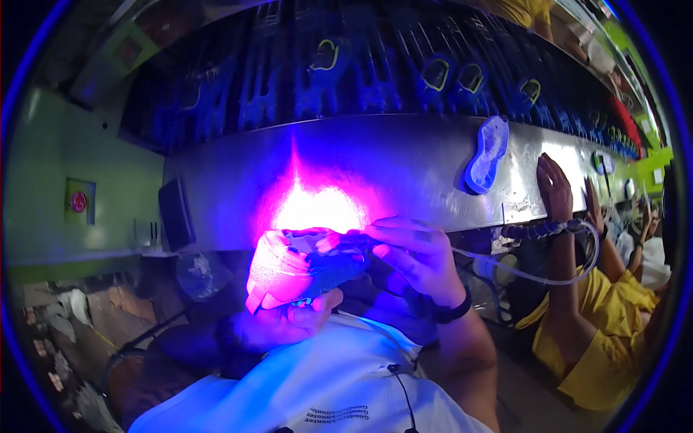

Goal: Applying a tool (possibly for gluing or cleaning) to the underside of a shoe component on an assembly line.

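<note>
Apparently light and pliable, that dark-blue shoe-shaped piece (341, 264), centre frame, fills both grips, left hand (307, 315) and right hand (420, 258); I'd support its underside.

Held item (332, 270) — kind unclear, edge lost in glare (317, 209); L hand (299, 321) — partly hid. by it.

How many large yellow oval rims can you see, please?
4 large yellow oval rims: one left of centre, two adjacent rightward, one farther right; some may be hidden.
</note>
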A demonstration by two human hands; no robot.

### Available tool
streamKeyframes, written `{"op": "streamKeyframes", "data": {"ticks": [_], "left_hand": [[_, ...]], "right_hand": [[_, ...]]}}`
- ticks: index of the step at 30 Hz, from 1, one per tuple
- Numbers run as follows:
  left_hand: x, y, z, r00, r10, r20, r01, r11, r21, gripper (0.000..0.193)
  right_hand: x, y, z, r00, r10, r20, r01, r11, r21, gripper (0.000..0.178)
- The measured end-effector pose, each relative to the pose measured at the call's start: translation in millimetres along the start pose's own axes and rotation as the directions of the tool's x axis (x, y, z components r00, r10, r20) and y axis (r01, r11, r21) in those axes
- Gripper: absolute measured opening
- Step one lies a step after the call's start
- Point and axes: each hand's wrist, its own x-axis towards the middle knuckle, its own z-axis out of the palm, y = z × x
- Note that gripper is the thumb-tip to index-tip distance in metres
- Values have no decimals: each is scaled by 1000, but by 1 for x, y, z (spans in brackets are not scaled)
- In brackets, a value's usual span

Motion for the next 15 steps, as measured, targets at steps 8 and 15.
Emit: {"op": "streamKeyframes", "data": {"ticks": [8,15], "left_hand": [[59,52,55,989,-146,26,138,971,193,55],[158,165,117,719,678,152,-114,-101,988,71]], "right_hand": [[5,51,-41,903,270,-335,-263,963,65,34],[-2,73,-43,783,413,-465,-291,904,312,36]]}}
